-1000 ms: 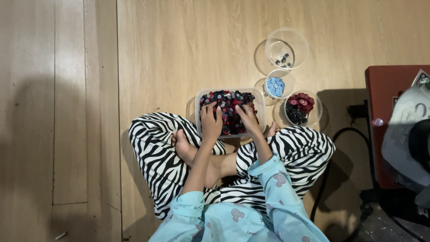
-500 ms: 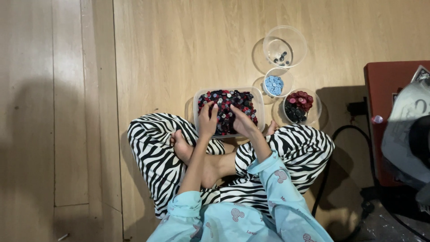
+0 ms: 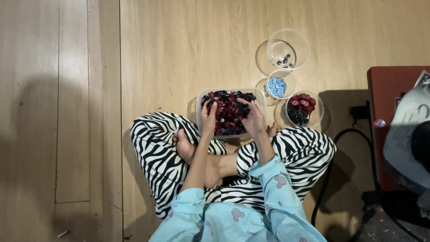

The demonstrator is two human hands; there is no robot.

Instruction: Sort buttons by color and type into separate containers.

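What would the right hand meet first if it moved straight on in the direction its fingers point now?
The right hand points up and slightly left, over the clear rectangular plastic tub. It would probably first meet the dark red and black buttons there; whether it already touches them is unclear.

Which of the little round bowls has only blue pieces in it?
The smallest round bowl, the middle of the three. The bigger one above holds a few dark pieces; the one below holds red and black ones.
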